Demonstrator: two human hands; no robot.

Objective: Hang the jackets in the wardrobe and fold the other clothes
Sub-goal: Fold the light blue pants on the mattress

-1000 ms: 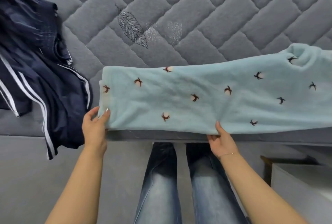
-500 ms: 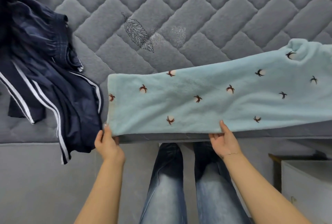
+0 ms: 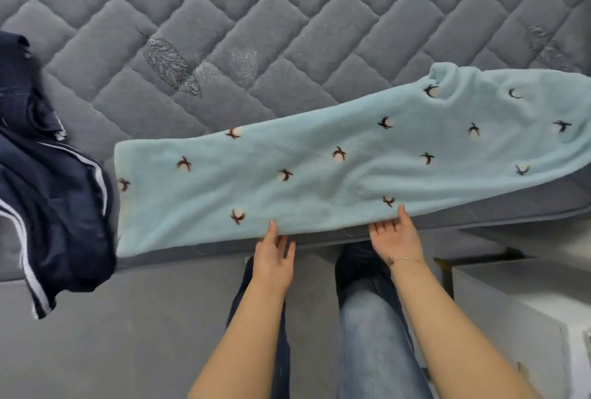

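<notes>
Quilted grey mattress (image 3: 287, 15) bears blue fleece (image 3: 319, 175) (navy jacket (image 3: 54, 207) beside); hands (image 3: 275, 258) open at its edge.

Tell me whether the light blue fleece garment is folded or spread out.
Folded lengthwise: the light blue fleece garment lies as one long narrow strip along the mattress edge.

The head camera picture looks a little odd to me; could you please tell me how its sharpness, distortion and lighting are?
Head view: wide-angle bending curves the grey quilted mattress edge; the dark navy white-striped garment at the left is smeared by blur, while the fluffy light-blue patterned garment is fairly sharp; lighting is soft and even, without glare, with only faint shadow under its near edge.
</notes>
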